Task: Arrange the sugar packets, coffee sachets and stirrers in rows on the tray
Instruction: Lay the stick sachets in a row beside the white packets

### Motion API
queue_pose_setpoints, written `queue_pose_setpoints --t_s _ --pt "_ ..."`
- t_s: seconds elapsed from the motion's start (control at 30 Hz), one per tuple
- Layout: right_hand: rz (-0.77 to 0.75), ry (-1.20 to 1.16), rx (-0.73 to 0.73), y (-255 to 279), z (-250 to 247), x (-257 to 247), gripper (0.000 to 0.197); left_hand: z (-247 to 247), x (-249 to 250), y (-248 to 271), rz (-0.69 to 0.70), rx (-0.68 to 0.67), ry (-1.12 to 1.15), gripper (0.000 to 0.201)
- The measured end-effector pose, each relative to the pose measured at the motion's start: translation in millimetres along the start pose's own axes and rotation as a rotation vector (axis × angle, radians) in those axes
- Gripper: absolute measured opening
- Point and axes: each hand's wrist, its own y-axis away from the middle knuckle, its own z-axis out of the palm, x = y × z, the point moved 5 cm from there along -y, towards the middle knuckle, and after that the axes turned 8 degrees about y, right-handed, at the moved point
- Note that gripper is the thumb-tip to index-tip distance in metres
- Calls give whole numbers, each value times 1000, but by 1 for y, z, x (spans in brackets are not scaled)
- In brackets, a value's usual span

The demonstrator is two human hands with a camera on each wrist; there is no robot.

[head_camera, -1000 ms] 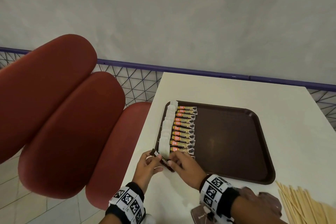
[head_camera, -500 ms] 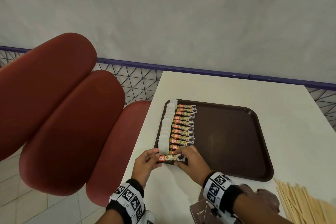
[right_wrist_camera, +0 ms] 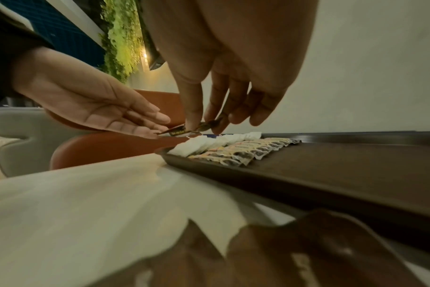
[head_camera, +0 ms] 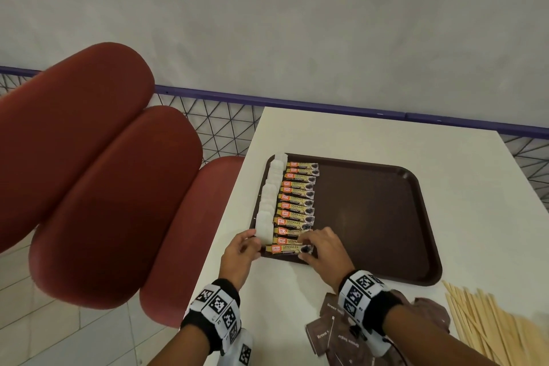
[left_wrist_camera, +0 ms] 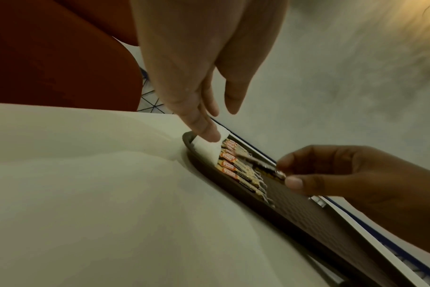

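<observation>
A dark brown tray (head_camera: 371,217) lies on the white table. Along its left side runs a column of white sugar packets (head_camera: 270,202), with a column of orange coffee sachets (head_camera: 297,202) beside it. At the near end of that column my right hand (head_camera: 306,249) pinches the right end of one more coffee sachet (head_camera: 286,249) between thumb and fingers, just above the tray. The right wrist view shows this pinch (right_wrist_camera: 201,126). My left hand (head_camera: 252,246) is flat, its straight fingertips (right_wrist_camera: 160,128) touching the sachet's left end beside the nearest white packet (left_wrist_camera: 209,147).
Brown sugar packets (head_camera: 335,327) lie loose on the table under my right wrist. A pile of wooden stirrers (head_camera: 487,324) sits at the near right. Red padded chairs (head_camera: 104,172) stand left of the table edge. The tray's middle and right are bare.
The sachet was held slanted at the tray's near-left corner; it has been turned level, label up, and moved onto the near end of the coffee column.
</observation>
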Motion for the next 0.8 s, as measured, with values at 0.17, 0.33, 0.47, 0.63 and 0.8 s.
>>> queue_pose_setpoints --t_s 0.17,0.33,0.47,0.63,0.8 --pt "39 103 -44 1 9 8 22 -16 0 -2 17 83 19 18" --pt "74 115 -38 1 15 12 23 -25 -7 5 15 93 28 19" --pt "70 169 -65 1 18 12 31 -28 -13 14 5 67 18 18" --pt "136 99 25 15 10 17 30 -29 -16 30 -22 -70 -74 16" --pt "327 40 84 56 -8 37 26 -28 -18 47 -71 -297 -320 16"
